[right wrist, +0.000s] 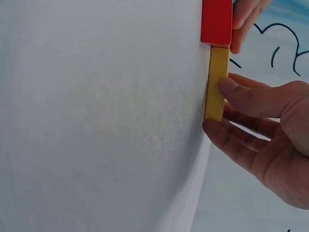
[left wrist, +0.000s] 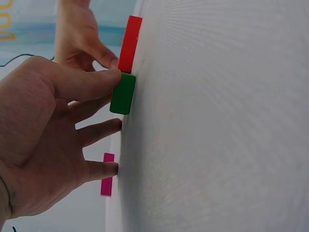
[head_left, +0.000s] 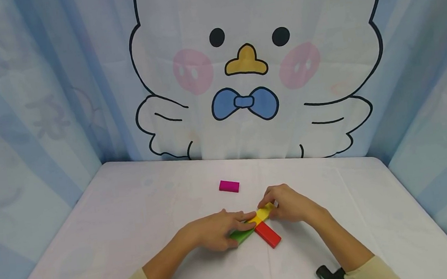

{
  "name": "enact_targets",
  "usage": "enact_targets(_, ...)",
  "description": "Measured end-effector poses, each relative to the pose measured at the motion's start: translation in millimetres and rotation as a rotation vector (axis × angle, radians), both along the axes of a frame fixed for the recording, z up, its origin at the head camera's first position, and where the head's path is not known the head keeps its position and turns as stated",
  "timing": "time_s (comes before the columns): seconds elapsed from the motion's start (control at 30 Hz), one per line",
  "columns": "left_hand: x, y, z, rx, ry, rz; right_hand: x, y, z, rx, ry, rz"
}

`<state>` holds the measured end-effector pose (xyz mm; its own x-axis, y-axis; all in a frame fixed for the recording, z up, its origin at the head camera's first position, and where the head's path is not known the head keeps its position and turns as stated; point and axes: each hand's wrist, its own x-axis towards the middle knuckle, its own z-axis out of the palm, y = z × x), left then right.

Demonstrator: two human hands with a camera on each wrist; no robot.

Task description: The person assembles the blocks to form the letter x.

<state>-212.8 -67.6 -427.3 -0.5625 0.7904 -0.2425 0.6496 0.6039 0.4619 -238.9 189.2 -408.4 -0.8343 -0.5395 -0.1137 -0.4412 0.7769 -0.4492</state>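
Four toy blocks lie in a joined group on the white table, between the two hands. My left hand (head_left: 216, 231) pinches a green block (head_left: 242, 236) between thumb and fingers, and its other fingers spread toward the tabletop. My right hand (head_left: 288, 203) grips a yellow block (head_left: 265, 211) at the upper right end of the row, thumb on its near side in the right wrist view. An orange-yellow piece (head_left: 258, 220) sits between the green and yellow ones, partly under the left fingertips. A red block (head_left: 268, 235) angles off toward the lower right, its upper end against the row.
Beyond the hands, a magenta block (head_left: 229, 186) lies apart on the white table (head_left: 132, 202). A curtain with a cartoon figure (head_left: 247, 132) hangs along the back edge, and blue-white curtains (head_left: 24, 131) stand at both sides.
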Motion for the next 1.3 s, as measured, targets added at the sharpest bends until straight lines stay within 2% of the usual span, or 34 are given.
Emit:
enact_targets(0.8, 0.8, 0.0, 0.0, 0.000, 0.004, 0.010, 2.2, 1.4, -4.8, -0.009, 0.015, -0.006)
enact_targets(1.3, 1.4, 0.2, 1.0, -0.002, 0.003, 0.000, 12.6, 5.4, 1.2, -0.015, 0.026, -0.017)
